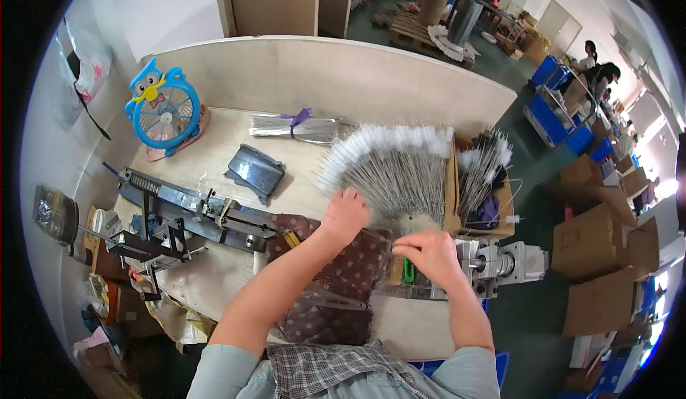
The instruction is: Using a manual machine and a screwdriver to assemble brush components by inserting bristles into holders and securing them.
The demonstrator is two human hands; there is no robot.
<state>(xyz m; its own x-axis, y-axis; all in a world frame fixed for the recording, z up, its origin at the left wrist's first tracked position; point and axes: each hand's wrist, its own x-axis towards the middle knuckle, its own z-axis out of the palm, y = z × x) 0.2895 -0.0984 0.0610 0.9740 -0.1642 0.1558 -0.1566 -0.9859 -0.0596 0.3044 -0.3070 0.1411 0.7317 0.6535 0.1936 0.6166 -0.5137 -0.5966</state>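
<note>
My left hand point(344, 215) rests on the near ends of a fanned bundle of wire brushes point(391, 174) with white bristle tips, spread over the pale worktable point(221, 142). My right hand point(427, 252) is closed with pinched fingers at the bundle's gathered stems, just in front of a small metal machine point(500, 263) with a green part point(409, 270). A brown dotted cloth point(336, 285) lies under both forearms.
A blue fan point(166, 113) stands at the back left, a tied bundle of bare wires point(296, 127) behind, a dark metal jig point(193, 210) at left. A cardboard box point(493, 185) holds more brushes. Cardboard cartons point(600, 256) and blue crates point(557, 113) sit at right, with people beyond.
</note>
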